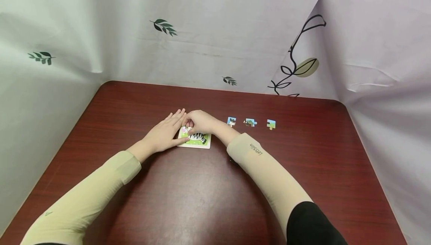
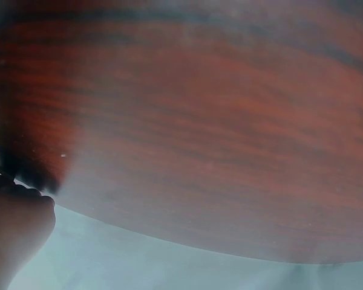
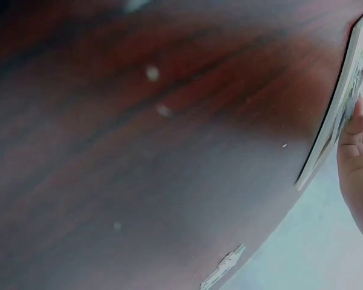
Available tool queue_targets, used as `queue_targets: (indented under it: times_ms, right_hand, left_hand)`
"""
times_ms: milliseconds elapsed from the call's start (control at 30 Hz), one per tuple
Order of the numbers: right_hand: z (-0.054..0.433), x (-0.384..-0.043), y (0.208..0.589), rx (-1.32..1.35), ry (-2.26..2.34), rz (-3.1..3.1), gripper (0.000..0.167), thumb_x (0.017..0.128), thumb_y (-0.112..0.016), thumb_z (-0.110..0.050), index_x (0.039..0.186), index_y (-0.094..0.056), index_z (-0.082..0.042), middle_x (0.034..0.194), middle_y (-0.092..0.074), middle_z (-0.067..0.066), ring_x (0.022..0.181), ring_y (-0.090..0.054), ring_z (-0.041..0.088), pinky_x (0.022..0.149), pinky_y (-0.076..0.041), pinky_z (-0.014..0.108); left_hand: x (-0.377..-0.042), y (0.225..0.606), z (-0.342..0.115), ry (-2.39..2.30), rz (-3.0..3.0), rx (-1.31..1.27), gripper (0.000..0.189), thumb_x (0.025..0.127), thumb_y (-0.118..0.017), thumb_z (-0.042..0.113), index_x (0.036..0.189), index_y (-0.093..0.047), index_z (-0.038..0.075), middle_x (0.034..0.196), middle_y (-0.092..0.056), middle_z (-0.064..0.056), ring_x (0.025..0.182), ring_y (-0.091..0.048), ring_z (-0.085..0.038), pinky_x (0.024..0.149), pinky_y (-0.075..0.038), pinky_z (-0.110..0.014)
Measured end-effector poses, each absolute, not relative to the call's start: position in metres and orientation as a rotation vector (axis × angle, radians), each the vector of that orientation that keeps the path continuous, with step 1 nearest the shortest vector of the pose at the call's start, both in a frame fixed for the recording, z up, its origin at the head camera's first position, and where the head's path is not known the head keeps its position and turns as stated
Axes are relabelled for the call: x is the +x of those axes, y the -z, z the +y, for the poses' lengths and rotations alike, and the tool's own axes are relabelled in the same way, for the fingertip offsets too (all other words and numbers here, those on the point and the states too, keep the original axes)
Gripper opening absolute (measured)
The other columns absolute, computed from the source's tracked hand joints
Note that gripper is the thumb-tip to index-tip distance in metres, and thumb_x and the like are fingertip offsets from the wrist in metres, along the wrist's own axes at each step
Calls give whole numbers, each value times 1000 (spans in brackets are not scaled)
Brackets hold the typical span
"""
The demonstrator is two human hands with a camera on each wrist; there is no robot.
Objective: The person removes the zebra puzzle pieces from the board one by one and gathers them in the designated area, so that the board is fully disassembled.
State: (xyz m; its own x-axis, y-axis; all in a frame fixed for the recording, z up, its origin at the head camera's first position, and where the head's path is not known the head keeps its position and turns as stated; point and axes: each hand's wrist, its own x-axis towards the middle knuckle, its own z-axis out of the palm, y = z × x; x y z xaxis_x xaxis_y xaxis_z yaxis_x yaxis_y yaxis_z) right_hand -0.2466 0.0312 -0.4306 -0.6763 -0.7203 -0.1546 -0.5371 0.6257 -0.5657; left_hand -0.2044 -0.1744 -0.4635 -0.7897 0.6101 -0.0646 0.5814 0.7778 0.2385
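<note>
A small zebra jigsaw puzzle (image 1: 196, 142) with a pale border and a green ground lies flat near the middle of the table. My left hand (image 1: 164, 134) rests along its left side, fingers straight and thumb stretched over the lower left part. Over the upper left of the puzzle, my right hand (image 1: 201, 121) has its fingers curled and seems to pinch a puzzle piece, mostly hidden by the fingers. In the right wrist view, the fingers (image 3: 356, 130) touch the puzzle near its raised frame (image 3: 327, 136). The left wrist view catches only a bit of the left hand (image 2: 18, 220).
Right of the puzzle lie three loose puzzle pieces in a row: one with a zebra part (image 1: 231, 121), one with a dark green patch (image 1: 250, 122), one blue and green (image 1: 271, 124). The brown table (image 1: 188, 196) is bordered by pale curtains (image 1: 208, 50) with leaf prints.
</note>
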Motion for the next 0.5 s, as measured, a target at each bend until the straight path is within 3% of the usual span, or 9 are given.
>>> queue_targets:
  times_ms: [500]
  right_hand:
    - [35, -244, 432, -1008, 832, 2463, 24, 86, -85, -3, 108, -74, -4, 99, -73, 6, 87, -63, 11, 78, -49, 12]
  left_hand:
    - [-205, 459, -172, -332, 2812, 941, 99, 101, -65, 55, 167, -22, -4, 177, -16, -21, 167, -15, -35, 138, -14, -52]
